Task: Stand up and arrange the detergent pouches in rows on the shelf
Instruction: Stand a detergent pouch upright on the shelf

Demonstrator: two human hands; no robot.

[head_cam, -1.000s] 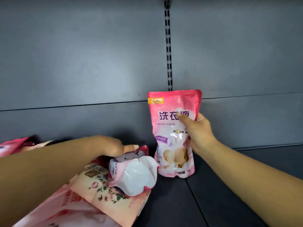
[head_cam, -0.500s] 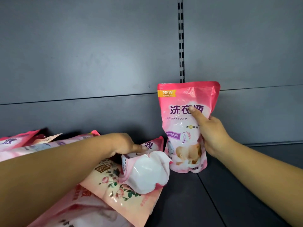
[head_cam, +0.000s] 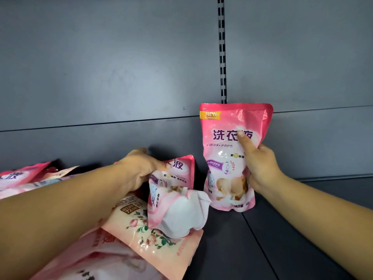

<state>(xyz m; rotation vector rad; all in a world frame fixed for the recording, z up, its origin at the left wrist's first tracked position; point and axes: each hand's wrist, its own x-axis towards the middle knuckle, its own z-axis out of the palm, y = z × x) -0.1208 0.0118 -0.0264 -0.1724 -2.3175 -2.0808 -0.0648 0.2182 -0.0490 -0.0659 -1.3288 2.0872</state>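
Two bare hands work over a dark grey metal shelf (head_cam: pixel 292 239) backed by a grey panel wall with a slotted black upright (head_cam: pixel 222 57). The right hand (head_cam: pixel 260 168) grips a glossy pink plastic detergent pouch with purple lettering and a yellow "NEW" label (head_cam: pixel 226 158), thumb pressed across its front and the other fingers wrapped round its right edge; this pouch stands upright on the shelf, its top close to the back wall just below the slotted upright. The left hand (head_cam: pixel 141 170) holds the upper part of a second pink pouch of the same print (head_cam: pixel 173 190), fingers curled over its top edge and thumb on its face; that pouch is tilted with its white folded base (head_cam: pixel 181 217) turned toward the camera, just beside the standing one. Under it lies a flat peach-pink pouch printed with roses (head_cam: pixel 153 237), on top of more pink pouches (head_cam: pixel 96 263) at the lower left. Farther left, other pink pouches (head_cam: pixel 18 176) lie flat near the wall.
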